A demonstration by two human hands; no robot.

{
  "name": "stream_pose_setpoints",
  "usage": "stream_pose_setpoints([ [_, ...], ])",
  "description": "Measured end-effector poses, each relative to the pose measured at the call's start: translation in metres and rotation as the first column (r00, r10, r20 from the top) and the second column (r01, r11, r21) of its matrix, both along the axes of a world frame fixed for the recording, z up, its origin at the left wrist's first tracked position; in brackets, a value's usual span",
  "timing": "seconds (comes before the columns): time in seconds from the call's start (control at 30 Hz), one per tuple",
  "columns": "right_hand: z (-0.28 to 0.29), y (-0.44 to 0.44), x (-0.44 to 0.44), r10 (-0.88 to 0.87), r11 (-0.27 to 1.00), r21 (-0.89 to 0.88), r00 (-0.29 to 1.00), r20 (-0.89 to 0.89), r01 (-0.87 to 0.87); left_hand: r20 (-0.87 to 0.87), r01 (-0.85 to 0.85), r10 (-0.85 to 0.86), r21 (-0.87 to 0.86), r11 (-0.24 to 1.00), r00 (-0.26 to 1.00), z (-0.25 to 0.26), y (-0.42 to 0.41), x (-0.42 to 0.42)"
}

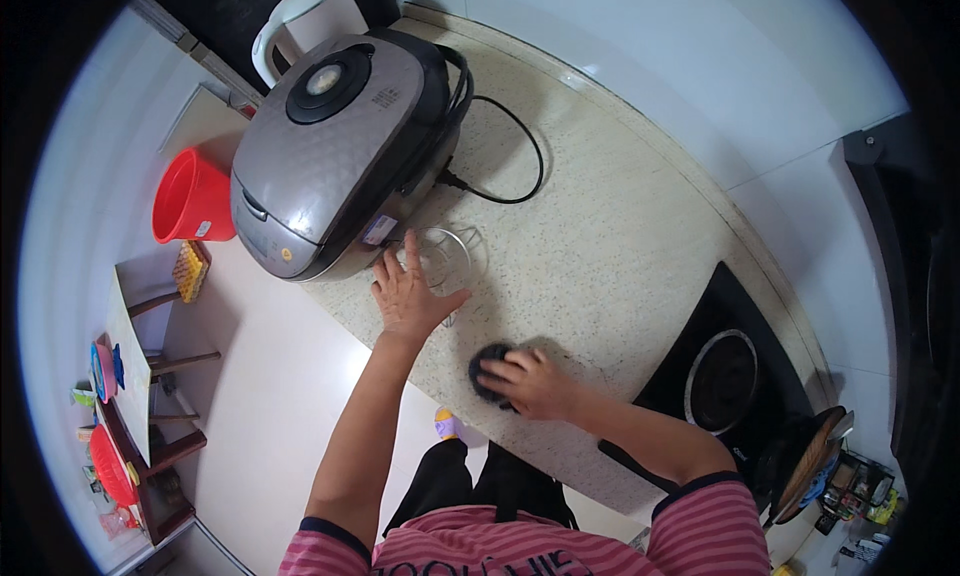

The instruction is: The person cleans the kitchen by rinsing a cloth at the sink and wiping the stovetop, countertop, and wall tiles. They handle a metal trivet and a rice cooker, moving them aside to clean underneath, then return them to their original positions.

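Note:
My left hand is spread with its fingers apart at the near side of a round metal wire rack. Part of the rack is hidden behind the fingers, and whether they touch it is unclear. Just beyond the fingertips stands a large grey and black rice cooker with its lid down. My right hand, slightly blurred, has its fingers over a dark round scrubbing pad. The pad is pressed to the speckled countertop near its front edge.
A black cord loops from the cooker over the counter. Behind the cooker is a white kettle. A black cooktop lies at right, with a wooden board beyond. On the left are a red bucket and a stool.

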State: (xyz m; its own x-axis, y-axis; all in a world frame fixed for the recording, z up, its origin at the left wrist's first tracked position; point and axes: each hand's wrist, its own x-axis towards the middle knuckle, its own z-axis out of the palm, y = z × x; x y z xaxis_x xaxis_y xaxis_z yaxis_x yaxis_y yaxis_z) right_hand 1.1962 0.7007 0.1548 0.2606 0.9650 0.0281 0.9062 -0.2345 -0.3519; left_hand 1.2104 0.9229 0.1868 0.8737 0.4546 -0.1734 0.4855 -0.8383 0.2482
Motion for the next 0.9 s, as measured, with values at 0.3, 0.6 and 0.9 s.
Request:
stream_pose_setpoints([
  [0.3, -0.026, -0.041, 0.211, -0.82, 0.541, 0.198, 0.46, 0.341, 0.817, 0.117, 0.08, -0.072, -0.066, 0.995, 0.991, -0.002, -0.004, -0.013],
  [0.6, -0.036, 0.057, 0.083, -0.651, 0.758, 0.158, 0.746, 0.139, 0.632, 0.212, 0.107, -0.061, -0.211, 0.972, 0.975, 0.04, 0.01, -0.1],
  [0.9, -0.04, 0.076, -0.077, -0.252, 0.916, 0.306, 0.966, -0.061, 0.259, 0.346, 0.291, -0.205, -0.219, 0.931, 0.916, 0.055, 0.003, -0.121],
])
